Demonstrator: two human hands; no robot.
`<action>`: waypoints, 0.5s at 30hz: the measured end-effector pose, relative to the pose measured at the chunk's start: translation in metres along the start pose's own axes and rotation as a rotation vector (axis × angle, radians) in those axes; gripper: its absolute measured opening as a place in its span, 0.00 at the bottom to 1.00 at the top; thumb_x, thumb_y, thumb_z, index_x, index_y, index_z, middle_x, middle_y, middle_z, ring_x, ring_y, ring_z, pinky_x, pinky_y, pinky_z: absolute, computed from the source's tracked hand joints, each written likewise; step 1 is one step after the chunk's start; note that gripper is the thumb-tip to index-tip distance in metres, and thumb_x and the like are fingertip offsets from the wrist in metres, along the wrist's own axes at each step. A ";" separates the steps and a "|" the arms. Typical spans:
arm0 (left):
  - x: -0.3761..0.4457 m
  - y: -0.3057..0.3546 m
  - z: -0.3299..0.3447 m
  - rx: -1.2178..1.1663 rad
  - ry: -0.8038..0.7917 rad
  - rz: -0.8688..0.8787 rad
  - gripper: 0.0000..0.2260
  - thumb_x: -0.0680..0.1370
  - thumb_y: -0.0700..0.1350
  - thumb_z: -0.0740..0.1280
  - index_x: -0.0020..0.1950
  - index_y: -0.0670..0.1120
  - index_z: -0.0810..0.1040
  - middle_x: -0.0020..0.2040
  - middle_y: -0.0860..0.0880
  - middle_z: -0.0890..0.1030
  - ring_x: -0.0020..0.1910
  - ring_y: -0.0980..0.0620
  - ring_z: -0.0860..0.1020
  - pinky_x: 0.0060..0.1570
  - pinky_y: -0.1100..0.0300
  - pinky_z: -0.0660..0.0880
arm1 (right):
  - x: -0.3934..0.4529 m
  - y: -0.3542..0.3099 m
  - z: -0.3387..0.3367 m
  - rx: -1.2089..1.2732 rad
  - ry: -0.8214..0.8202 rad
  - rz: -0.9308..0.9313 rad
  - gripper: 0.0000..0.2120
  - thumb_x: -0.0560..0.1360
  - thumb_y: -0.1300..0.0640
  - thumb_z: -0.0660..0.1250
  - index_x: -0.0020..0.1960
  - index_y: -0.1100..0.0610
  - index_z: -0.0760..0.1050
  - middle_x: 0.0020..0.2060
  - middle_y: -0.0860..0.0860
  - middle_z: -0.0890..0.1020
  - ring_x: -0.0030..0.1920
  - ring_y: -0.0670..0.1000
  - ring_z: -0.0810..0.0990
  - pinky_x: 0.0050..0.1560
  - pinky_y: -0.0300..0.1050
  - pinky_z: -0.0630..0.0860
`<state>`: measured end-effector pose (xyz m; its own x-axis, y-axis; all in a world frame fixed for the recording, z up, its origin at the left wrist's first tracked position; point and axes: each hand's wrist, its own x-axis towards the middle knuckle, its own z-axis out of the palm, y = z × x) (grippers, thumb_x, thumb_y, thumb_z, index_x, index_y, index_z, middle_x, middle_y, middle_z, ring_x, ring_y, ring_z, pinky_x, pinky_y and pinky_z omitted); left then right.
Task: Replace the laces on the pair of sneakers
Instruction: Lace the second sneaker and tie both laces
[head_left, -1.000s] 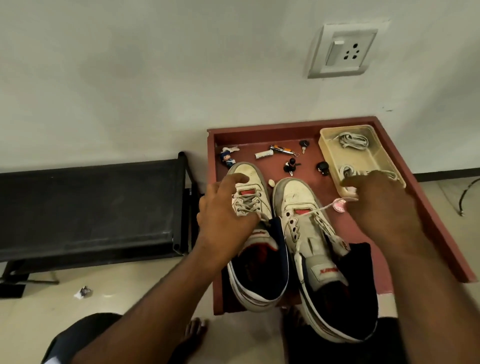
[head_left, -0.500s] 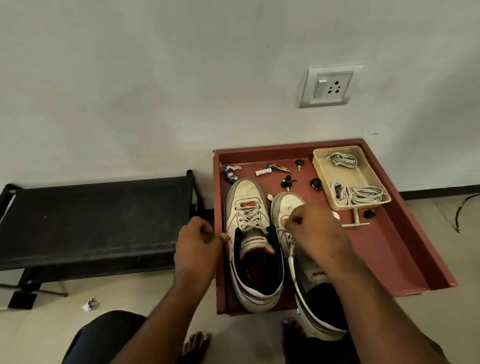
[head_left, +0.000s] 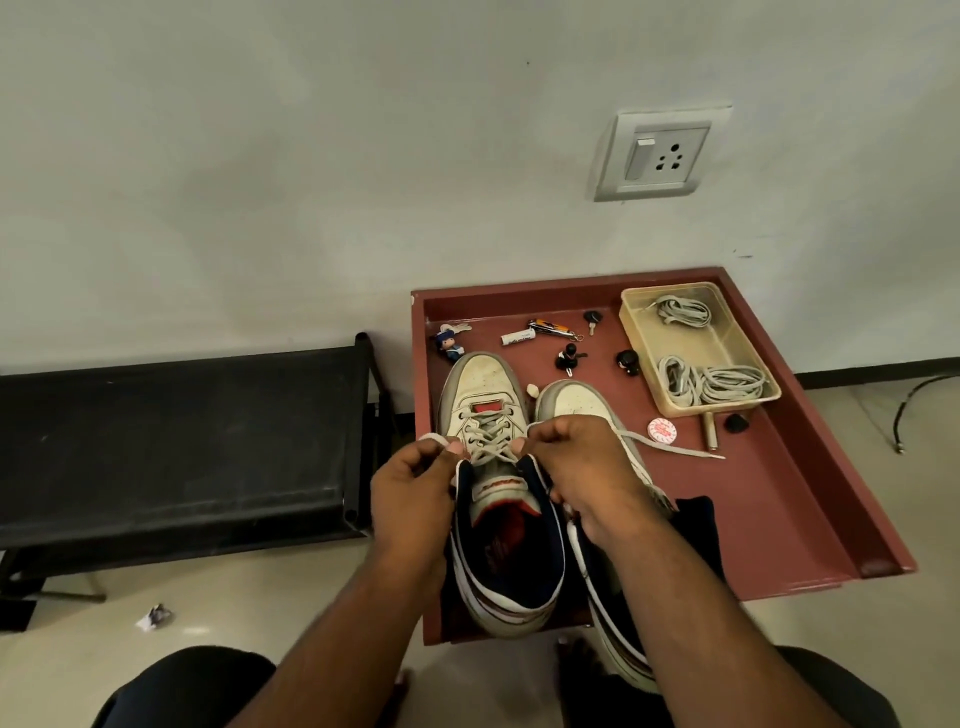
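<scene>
Both hands working at the left sneaker (head_left: 488, 415), which is sitting in the red tray (head_left: 810, 499) on the floor, toe pointing at the wall, heel hanging over the tray's near edge. Left hand (head_left: 410, 483) is pinching one lace (head_left: 488, 441) end at the sneaker's left side, fingers curled round it, white tip showing above the knuckles. Right hand (head_left: 582, 462) is curled at the sneaker's right side by the top eyelets, fingers closed; looks like it's gripping the other lace end, though the strand itself is hidden under the fingers. Hands are apart, one each side of the tongue. Lace is crossing through the eyelets between them. Right sneaker (head_left: 576, 400) is lying just beside the left one, mostly covered by the right hand and forearm; a loose lace strand (head_left: 670, 447) is trailing from it across the tray floor to the right. Further right of the left sneaker, a clear tub (head_left: 644, 338) is sitting in the tray's far corner, holding two bundles of grey laces (head_left: 717, 382). Small bits lying beyond the toe: a figurine (head_left: 448, 343), a white tube (head_left: 517, 339), keys (head_left: 592, 318). A round pink badge (head_left: 661, 430) is lying near the loose strand. A black bench (head_left: 176, 441) is standing to the left of the tray.
</scene>
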<state>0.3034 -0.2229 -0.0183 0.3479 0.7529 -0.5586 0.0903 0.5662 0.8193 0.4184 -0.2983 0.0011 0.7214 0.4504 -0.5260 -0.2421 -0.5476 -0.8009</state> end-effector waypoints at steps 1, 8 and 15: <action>0.001 0.000 0.001 -0.014 0.013 0.003 0.04 0.79 0.37 0.67 0.51 0.39 0.81 0.46 0.40 0.85 0.43 0.45 0.84 0.44 0.51 0.82 | 0.001 -0.001 0.001 0.060 -0.015 0.021 0.03 0.73 0.62 0.73 0.43 0.60 0.79 0.32 0.54 0.79 0.17 0.42 0.67 0.18 0.33 0.61; 0.007 0.004 0.003 -0.108 0.143 0.013 0.04 0.81 0.37 0.64 0.50 0.40 0.79 0.46 0.40 0.85 0.45 0.43 0.83 0.53 0.42 0.80 | 0.006 0.000 0.002 0.256 0.015 0.077 0.06 0.77 0.63 0.68 0.41 0.57 0.75 0.33 0.53 0.83 0.20 0.45 0.66 0.19 0.34 0.60; 0.008 0.011 -0.004 -0.158 0.188 -0.027 0.05 0.81 0.36 0.63 0.48 0.40 0.78 0.44 0.39 0.82 0.38 0.48 0.78 0.43 0.52 0.79 | 0.004 0.000 -0.010 0.360 0.009 0.110 0.05 0.78 0.65 0.66 0.44 0.58 0.72 0.36 0.56 0.85 0.23 0.45 0.70 0.19 0.36 0.64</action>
<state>0.3032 -0.2093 -0.0148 0.1665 0.7777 -0.6062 -0.0547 0.6211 0.7818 0.4279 -0.3032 0.0020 0.6839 0.3956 -0.6130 -0.5298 -0.3084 -0.7901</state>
